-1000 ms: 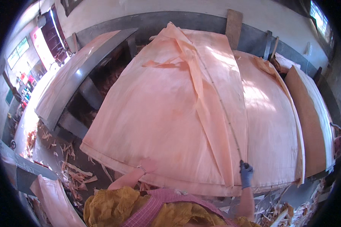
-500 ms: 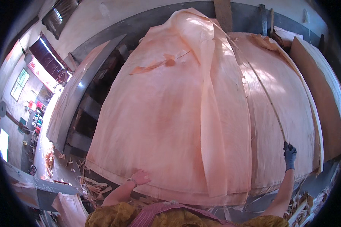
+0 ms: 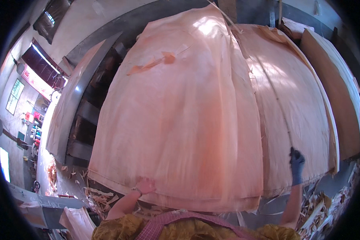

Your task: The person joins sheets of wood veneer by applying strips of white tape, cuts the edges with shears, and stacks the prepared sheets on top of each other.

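A wide pinkish wood veneer sheet [image 3: 168, 120] lies on top of a stack in front of me. My left hand [image 3: 146, 185], bare, rests spread on its near edge. At the right, my right hand [image 3: 297, 161] wears a dark glove and is closed round the near end of a long thin stick [image 3: 277, 94]. The stick reaches away over a second veneer stack [image 3: 304, 116] toward the far edge of the sheet. A torn veneer strip [image 3: 154, 65] lies on the far left part of the sheet.
Leaning boards [image 3: 334, 92] stand at the right. To the left is another veneer stack [image 3: 64, 116] beside a dark slatted rack [image 3: 86, 114]. Veneer scraps [image 3: 318, 214] litter the floor at the near right, and more scraps [image 3: 98, 196] lie near left.
The raised fold running along the veneer sheet has flattened out, and its far end has spread. My gloved right hand has shifted slightly left with the stick. My left hand stays on the edge.
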`<state>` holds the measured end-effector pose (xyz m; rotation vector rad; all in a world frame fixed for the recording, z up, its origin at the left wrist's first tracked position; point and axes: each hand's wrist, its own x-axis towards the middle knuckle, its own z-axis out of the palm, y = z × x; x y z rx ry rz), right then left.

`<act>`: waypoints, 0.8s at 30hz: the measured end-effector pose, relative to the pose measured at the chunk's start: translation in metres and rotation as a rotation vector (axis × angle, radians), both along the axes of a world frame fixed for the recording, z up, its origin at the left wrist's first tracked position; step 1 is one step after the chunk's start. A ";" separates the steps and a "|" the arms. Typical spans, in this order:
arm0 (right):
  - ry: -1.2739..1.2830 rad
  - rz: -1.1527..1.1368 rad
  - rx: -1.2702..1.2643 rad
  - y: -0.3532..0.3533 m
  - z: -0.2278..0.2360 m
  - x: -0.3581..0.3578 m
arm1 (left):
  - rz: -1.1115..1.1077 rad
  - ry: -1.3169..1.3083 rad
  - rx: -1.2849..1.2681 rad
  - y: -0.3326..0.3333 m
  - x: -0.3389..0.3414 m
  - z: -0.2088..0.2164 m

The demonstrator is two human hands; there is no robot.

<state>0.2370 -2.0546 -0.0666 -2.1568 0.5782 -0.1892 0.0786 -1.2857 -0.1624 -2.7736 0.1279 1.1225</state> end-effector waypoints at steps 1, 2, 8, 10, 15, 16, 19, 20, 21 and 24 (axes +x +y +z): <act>-0.076 0.022 0.220 0.032 -0.006 -0.025 | 0.028 -0.001 -0.065 0.005 0.002 -0.010; 0.081 0.001 0.348 0.087 0.012 -0.047 | 0.076 0.012 -0.114 0.015 -0.004 -0.016; 0.389 -0.144 1.004 0.285 0.040 -0.171 | 0.118 -0.044 -0.252 0.012 0.003 -0.024; 0.307 -0.132 0.890 0.296 -0.022 -0.186 | 0.094 -0.069 -0.290 0.015 -0.004 -0.031; 0.182 -0.170 0.524 0.267 -0.105 -0.169 | -0.067 -0.149 -0.228 0.023 -0.004 -0.029; 0.134 -0.153 0.397 0.263 -0.104 -0.163 | -0.060 -0.151 -0.200 0.016 -0.002 -0.018; 0.170 -0.166 0.428 0.264 -0.097 -0.148 | -0.002 -0.104 -0.197 0.000 0.007 0.009; 0.169 -0.170 0.431 0.269 -0.096 -0.143 | 0.034 -0.058 -0.255 0.002 0.010 0.012; 0.105 -0.172 0.401 0.276 -0.102 -0.140 | 0.066 -0.012 -0.314 0.005 0.012 0.015; 0.094 -0.122 0.417 0.298 -0.108 -0.141 | -0.064 0.129 -0.341 0.006 0.030 0.037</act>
